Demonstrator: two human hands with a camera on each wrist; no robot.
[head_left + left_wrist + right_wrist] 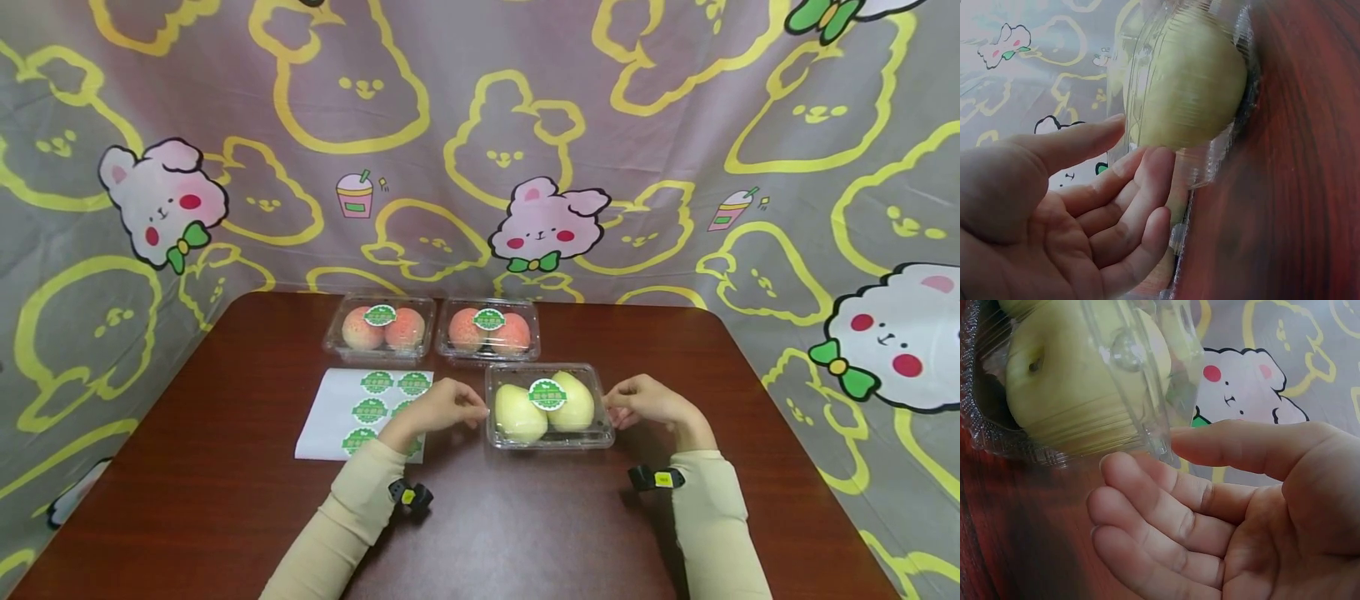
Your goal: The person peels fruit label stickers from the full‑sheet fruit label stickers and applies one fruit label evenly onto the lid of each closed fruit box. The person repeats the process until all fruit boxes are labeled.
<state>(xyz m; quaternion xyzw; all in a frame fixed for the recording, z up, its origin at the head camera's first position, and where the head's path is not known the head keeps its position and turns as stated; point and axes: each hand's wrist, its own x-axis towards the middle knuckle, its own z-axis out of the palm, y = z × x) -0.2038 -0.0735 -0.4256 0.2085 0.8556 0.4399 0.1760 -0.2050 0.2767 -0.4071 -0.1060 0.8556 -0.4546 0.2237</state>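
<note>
A clear plastic clamshell fruit box [585, 437] stands on the table between both hands, holding two pale yellow-green fruits [522, 414] shaped like pears. On its lid sits a round green-and-white sticker [547, 395]. At the left end, my left hand [444, 407] pinches the box's rim between thumb and index finger. My right hand [654, 402] has its thumb and index finger on the rim at the right end, the other fingers loosely bent below. Close up, one fruit [1072, 375] shows its stem hollow through the plastic in the right wrist view.
Behind stand two more clear boxes of peaches, the left box [337, 343] and the right box [532, 346], each with a green sticker. A white sheet [326, 417] of round green stickers lies partly under my left hand. A patterned curtain [420, 250] hangs beyond the table [510, 517].
</note>
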